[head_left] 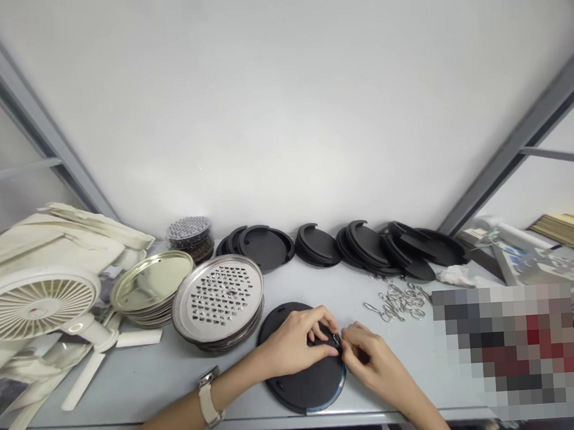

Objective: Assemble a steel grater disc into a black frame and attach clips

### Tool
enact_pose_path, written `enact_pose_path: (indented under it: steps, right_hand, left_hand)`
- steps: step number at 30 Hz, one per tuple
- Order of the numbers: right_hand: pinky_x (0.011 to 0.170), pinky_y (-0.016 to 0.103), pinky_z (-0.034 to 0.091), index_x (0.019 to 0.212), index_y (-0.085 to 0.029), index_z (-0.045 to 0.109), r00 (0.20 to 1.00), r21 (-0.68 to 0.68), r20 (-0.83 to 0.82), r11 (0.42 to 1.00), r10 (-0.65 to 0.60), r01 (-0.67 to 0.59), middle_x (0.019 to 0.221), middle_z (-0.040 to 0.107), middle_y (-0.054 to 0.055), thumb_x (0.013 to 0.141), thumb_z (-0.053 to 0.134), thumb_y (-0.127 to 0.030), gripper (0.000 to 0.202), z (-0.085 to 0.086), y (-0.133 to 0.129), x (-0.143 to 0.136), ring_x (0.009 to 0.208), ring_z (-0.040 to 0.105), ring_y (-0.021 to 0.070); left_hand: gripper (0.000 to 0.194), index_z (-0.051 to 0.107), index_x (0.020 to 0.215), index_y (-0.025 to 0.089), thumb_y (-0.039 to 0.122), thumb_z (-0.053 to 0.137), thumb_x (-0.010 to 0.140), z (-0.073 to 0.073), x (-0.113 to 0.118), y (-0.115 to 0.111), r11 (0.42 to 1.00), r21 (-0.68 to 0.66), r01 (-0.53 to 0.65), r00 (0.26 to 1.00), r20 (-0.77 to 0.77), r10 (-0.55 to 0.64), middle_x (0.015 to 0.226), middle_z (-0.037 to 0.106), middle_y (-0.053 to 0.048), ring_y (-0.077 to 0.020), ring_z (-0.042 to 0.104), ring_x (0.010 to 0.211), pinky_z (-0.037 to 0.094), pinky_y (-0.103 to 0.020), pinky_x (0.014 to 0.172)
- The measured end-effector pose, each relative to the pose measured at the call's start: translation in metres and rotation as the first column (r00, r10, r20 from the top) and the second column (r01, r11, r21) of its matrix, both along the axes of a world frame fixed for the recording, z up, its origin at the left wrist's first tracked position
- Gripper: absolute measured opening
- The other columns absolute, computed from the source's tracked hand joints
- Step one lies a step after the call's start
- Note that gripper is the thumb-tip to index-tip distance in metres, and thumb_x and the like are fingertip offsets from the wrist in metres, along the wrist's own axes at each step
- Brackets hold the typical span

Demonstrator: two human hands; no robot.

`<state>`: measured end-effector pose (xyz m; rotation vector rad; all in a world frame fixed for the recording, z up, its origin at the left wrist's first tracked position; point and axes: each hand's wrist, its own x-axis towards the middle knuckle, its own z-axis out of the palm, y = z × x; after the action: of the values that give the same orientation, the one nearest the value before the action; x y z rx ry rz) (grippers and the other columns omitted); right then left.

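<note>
A black round lid-like disc (310,385) lies flat near the front edge of the table. My left hand (295,344) reaches over it from the left, thumb and fingers closing at its right rim on a small metal wire loop (336,338). From the other side my right hand (373,359) pinches at the same loop, its fingertips against the rim. The fingers partly hide the loop. Behind my right hand is a loose pile of similar wire loops (400,302).
Left of the disc stand a stack of perforated metal grater discs (219,297) and a stack of gold-coloured round plates (155,281). A white fan (37,305) is farther left. Black round holders (267,245) line the wall. Stacked boards (570,230) lie at right.
</note>
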<state>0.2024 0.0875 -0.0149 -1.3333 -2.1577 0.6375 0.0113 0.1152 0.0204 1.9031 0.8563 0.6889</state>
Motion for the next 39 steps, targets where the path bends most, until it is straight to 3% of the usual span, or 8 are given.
enact_pose_path:
  steps: [18, 30, 39]
  right_hand:
    - [0.055, 0.026, 0.033, 0.057, -0.022, 0.028, 1.0, -0.005, 0.003, 1.0, -0.009, 0.009, 0.054, 0.04, -0.004, 0.085, 0.043, -0.017, 0.032, -0.0056, 0.0013, 0.002, 0.06, 0.043, 0.0153]
    - [0.057, 0.026, 0.033, 0.061, -0.022, 0.024, 1.0, -0.05, 0.007, 0.999, -0.005, 0.005, 0.057, 0.036, -0.004, 0.089, 0.038, -0.021, 0.031, -0.0058, 0.0017, 0.0025, 0.061, 0.043, 0.0155]
    - [0.058, 0.026, 0.034, 0.063, -0.022, 0.03, 1.0, -0.062, -0.018, 0.998, -0.022, 0.021, 0.059, 0.04, -0.003, 0.093, 0.036, -0.026, 0.031, -0.0036, 0.0013, 0.003, 0.062, 0.045, 0.0162]
  left_hand:
    - [0.025, 0.061, 0.096, 0.021, 0.013, 0.069, 0.074, -0.0018, 0.0009, 0.0002, 1.0, 0.011, 0.004, 0.999, -0.038, -0.004, 0.089, 0.067, 0.001, -0.0126, 0.061, 0.078, 0.046, -0.019, 0.07]
    - [0.024, 0.062, 0.096, 0.021, 0.015, 0.069, 0.074, -0.003, -0.0001, 0.0002, 1.0, 0.01, 0.009, 1.0, -0.023, -0.009, 0.089, 0.067, 0.001, -0.0125, 0.061, 0.077, 0.046, -0.02, 0.07]
    - [0.03, 0.06, 0.098, 0.022, 0.014, 0.07, 0.072, -0.0031, -0.0008, 0.0001, 0.999, 0.028, -0.021, 1.0, -0.021, 0.021, 0.097, 0.066, 0.001, -0.0116, 0.06, 0.077, 0.045, -0.019, 0.069]
